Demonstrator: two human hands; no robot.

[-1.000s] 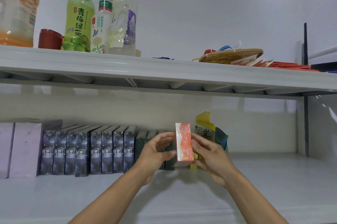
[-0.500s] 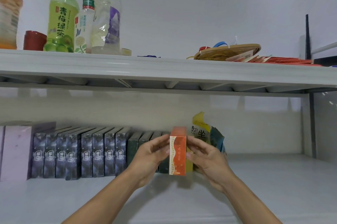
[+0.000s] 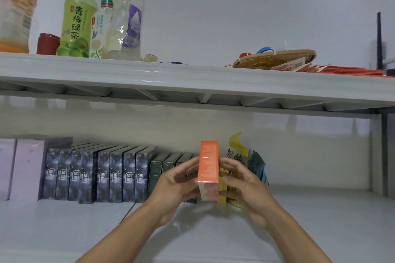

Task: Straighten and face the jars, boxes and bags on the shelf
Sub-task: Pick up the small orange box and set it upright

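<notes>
The left hand and the right hand hold an orange box between them, fingers laid against its two sides, the box upright and tipped slightly with its narrow face to the camera; the fingertips behind the box are hidden, and the print on its orange face is too blurred to read; the box stands at the lower shelf, whether resting on it or just above I cannot tell. Just right of the orange box, a yellow bag pokes up behind the right hand, dark characters on it half covered and not legible; beside that a blue bag is mostly hidden. Just left of the orange box stand dark green boxes, their lower parts covered by the left hand; further left a row of dark blue boxes faces out, each with a small white square logo too small to read; beyond them pale lilac boxes are cut off by the frame edge. On the upper shelf, above and left of the orange box, a green bottle reads 青梅绿茶; an orange bottle is blurred and cut off; above and right lies a woven tray.
</notes>
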